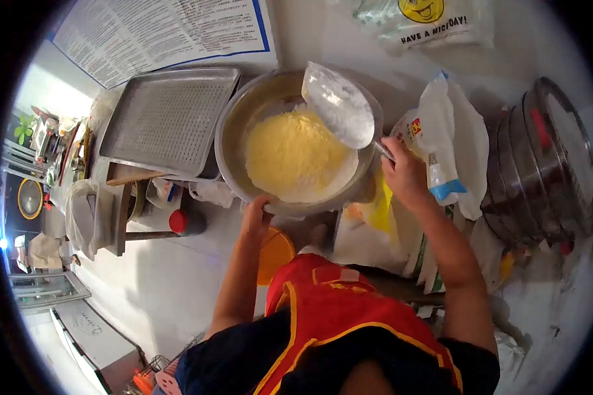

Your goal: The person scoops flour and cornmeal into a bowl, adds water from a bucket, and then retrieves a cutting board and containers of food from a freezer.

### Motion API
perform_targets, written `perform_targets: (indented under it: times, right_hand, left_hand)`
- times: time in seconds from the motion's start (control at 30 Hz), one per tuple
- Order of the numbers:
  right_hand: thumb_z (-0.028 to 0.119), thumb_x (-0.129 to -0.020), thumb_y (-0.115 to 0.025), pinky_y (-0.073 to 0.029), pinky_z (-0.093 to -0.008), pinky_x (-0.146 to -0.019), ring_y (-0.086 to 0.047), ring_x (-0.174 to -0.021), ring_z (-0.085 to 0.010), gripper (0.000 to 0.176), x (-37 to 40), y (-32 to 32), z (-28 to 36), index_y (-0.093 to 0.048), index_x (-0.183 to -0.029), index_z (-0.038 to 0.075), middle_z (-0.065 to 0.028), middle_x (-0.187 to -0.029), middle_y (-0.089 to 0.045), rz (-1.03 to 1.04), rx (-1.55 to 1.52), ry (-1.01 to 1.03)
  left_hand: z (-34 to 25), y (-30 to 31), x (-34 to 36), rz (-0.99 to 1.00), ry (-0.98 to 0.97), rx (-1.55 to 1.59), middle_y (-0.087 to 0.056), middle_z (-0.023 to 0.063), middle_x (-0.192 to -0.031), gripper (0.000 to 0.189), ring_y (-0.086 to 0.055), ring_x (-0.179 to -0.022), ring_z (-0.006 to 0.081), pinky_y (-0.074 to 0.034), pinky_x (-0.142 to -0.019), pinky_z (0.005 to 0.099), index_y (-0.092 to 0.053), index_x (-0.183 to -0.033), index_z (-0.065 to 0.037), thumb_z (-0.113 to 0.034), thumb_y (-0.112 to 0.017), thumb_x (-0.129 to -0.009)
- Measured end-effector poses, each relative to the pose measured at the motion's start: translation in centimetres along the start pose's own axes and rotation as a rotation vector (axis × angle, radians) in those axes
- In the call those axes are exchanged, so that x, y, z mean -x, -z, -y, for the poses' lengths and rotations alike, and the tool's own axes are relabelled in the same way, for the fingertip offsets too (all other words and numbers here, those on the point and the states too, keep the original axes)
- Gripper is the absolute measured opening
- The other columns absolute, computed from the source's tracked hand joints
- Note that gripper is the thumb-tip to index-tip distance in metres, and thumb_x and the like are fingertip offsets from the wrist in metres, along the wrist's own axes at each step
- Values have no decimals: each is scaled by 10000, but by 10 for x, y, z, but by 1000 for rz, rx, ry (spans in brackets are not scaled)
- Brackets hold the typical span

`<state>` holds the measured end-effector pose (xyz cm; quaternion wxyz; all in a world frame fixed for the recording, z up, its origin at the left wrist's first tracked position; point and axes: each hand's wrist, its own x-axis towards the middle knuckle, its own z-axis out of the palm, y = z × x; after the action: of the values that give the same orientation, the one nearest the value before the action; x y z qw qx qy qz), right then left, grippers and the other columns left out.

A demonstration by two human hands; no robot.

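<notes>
A large metal bowl (227,155) holds a mound of yellow powder (290,151) with white powder along its lower right side. My right hand (405,172) is closed around the handle of a metal scoop (339,108). The scoop is tilted over the bowl's upper right part, its surface dusted white. At the bowl's lower left rim, my left hand (255,214) grips the edge with its fingers bent. An open white sack (438,131) stands just right of the bowl, behind my right hand.
Perforated metal trays (171,118) lie left of the bowl. Stacked round metal containers (540,164) stand at the right. Below the bowl are an orange bucket (275,255) and more sacks (369,240). A red-lidded jar (186,222) sits lower left.
</notes>
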<state>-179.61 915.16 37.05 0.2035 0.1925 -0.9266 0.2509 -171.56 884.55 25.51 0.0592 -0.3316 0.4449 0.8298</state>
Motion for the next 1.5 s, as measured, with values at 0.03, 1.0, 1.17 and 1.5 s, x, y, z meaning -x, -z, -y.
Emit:
perform_targets:
  times: [0.03,1.0,1.17,1.5]
  right_hand:
    - [15,-720,-547,-476,-365,-651,-595,-782,-285,282,4,-2,2,-524,-989,96,-117,-844,-618,-81,107,113]
    - [54,-748,-523,-472,-371,-647,-583,-747,-298,291,47,11,-17,-519,-1036,92,-131,-813,-587,-160,-149,-171]
    - [44,-743,-537,-454,-293,-690,-569,-737,-165,321,51,110,-35,-493,-1060,52,-119,-857,-592,-258,-282,-374]
    - [68,-762,-546,-437,-378,-760,-559,-887,-324,331,71,201,-121,-500,-1089,82,-152,-948,-592,246,557,-545]
  left_hand:
    - [1,2,-2,17,6,-4,-566,65,-759,95,-550,-602,185,-464,-527,266,-543,-810,-24,-90,-541,-742]
    - [11,20,-27,128,14,39,-557,78,-784,150,-546,-688,203,-458,-539,315,-546,-843,-31,-102,-526,-713]
    - [4,1,-5,42,-10,41,-549,70,-818,157,-548,-683,192,-459,-529,313,-530,-864,-30,-80,-527,-715]
    - [7,7,-10,89,20,61,-547,46,-817,219,-546,-668,164,-453,-534,273,-530,-935,-48,-151,-564,-744]
